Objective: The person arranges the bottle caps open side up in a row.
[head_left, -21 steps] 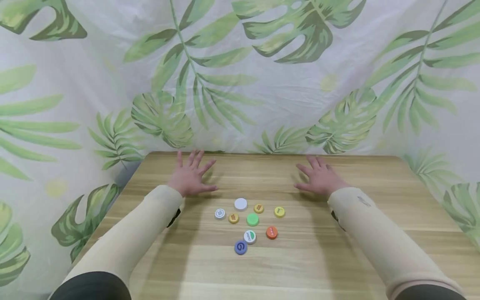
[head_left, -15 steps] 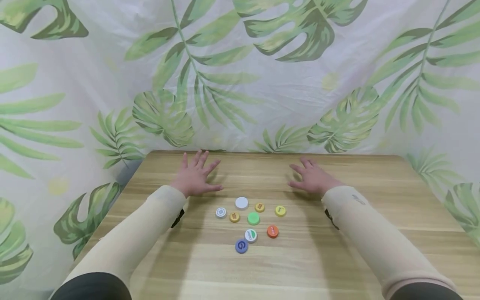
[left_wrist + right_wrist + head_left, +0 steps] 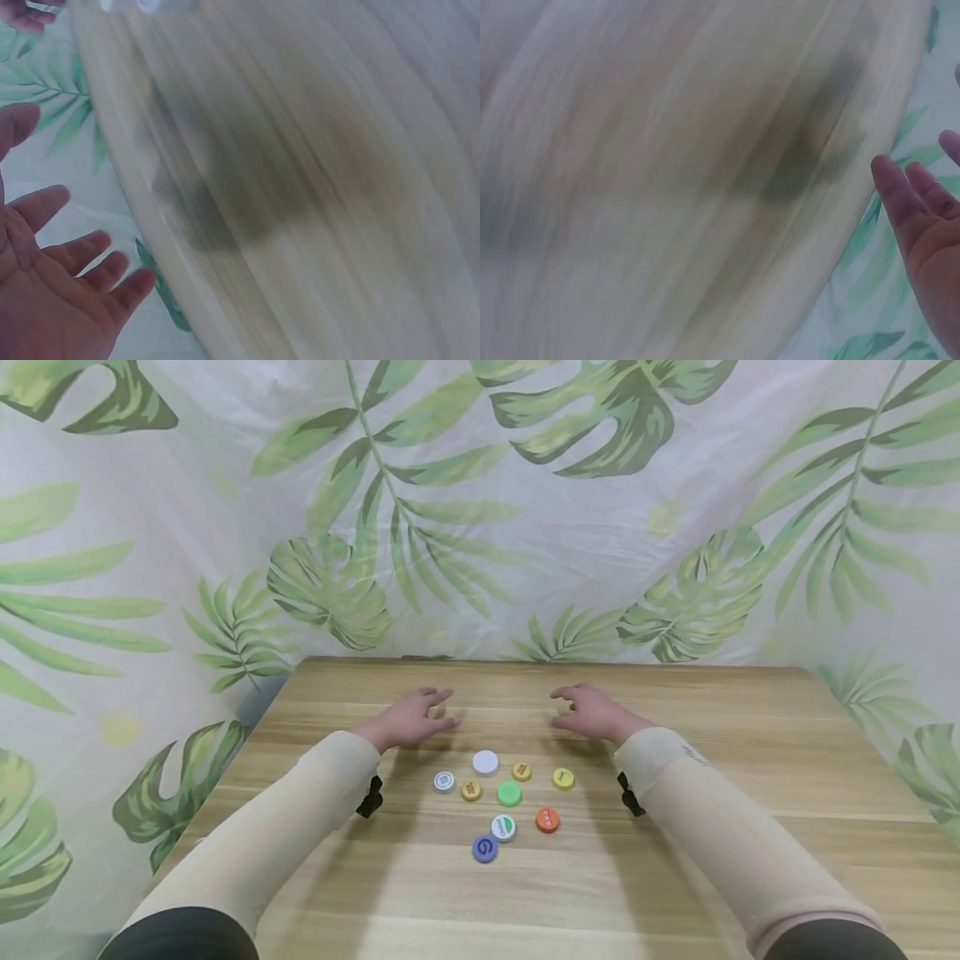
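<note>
My left hand [image 3: 408, 717] hovers over the table beyond the left of a group of bottle caps, palm turned inward, fingers extended and holding nothing. Opposite it, my right hand [image 3: 590, 713] faces inward too, fingers loosely extended, nothing held. Between and nearer than both lie a white cap [image 3: 485, 763], a silver-grey cap [image 3: 444, 782], two gold caps, one at the left [image 3: 471, 790], a yellow cap [image 3: 562, 778], a green cap [image 3: 509, 792], an orange-red cap [image 3: 547, 819], a white cap with a green mark [image 3: 503, 827] and a blue cap [image 3: 485, 848].
The wooden table [image 3: 420, 902] ends at a far edge in front of a leaf-print curtain [image 3: 465, 552]. Dark straps with small devices [image 3: 370, 797] sit under both wrists. The blue cap adjoins the white-and-green one.
Both hands have moved inward toward each other, and their spread fingers have come closer together. The bottle caps lie in the same arrangement; the view has shifted slightly.
</note>
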`<state>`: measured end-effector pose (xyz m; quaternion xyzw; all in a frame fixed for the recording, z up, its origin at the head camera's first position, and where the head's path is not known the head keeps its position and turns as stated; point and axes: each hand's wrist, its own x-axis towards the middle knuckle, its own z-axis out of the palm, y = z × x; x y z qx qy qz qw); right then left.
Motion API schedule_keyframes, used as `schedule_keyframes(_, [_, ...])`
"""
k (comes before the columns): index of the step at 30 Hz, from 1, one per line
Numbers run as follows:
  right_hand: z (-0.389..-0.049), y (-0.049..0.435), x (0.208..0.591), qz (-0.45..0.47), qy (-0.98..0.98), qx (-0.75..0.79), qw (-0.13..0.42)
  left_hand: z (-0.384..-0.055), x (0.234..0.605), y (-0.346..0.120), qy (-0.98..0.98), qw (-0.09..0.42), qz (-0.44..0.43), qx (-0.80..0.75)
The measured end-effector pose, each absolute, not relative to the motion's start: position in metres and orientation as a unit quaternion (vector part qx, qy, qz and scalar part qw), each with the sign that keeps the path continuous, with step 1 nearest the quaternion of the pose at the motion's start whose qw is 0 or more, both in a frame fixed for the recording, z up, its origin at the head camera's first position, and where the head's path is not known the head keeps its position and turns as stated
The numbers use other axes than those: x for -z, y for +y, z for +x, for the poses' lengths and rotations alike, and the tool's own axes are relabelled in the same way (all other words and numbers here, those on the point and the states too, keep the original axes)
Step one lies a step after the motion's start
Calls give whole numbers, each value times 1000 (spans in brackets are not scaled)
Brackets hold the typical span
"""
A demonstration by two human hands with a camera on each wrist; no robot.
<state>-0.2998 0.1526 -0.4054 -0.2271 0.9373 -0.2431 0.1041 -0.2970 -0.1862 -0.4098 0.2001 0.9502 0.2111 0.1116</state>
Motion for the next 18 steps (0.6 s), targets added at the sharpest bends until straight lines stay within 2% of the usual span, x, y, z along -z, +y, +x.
schedule_keyframes(9, [-292, 118, 402, -196, 900, 352, 169, -290, 406, -168, 913, 168, 161, -335])
schedule_keyframes(18, [-287, 91, 415, -157, 863, 419, 233, -274, 406, -151, 874, 238, 115, -408])
